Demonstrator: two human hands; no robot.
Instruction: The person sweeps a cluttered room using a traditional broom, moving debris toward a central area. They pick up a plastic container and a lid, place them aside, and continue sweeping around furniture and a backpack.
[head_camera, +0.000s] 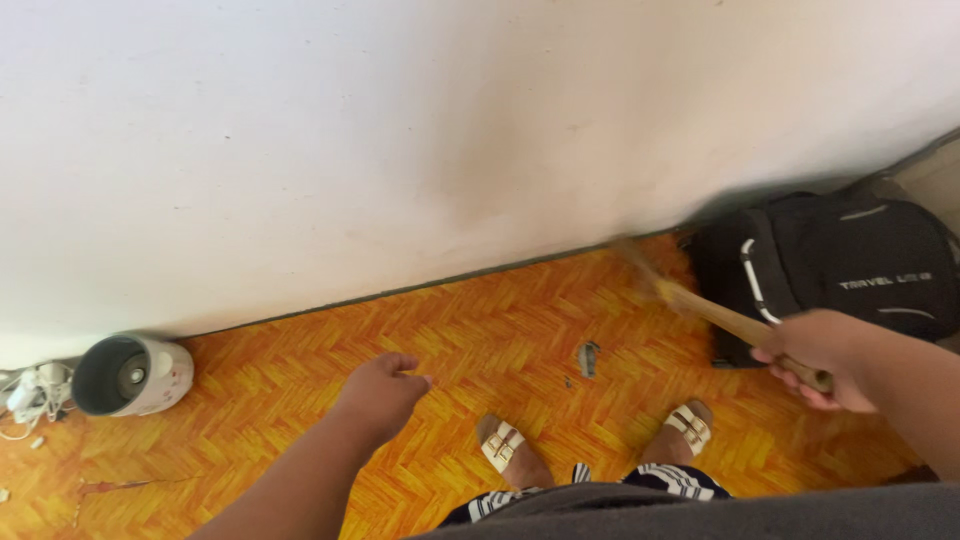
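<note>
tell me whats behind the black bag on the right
The white wall and a strip of grey edge stand behind the black bag. The bag covers the floor and wall base there, so nothing more can be told.

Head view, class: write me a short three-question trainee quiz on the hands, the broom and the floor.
1. True or false: the right hand grips the broom handle.
2. Which thing lies on the orange floor just ahead of the sandalled feet?
A. a small grey scrap
B. a red cup
C. a folded towel
3. Fill in: the left hand holds ____.

Key
1. True; the fingers are shut round the handle, whose blurred far end points toward the black backpack by the white wall.
2. A, the small grey scrap.
3. Nothing; it hangs loosely curled above the floor, apart from the white appliance at the wall.
</note>
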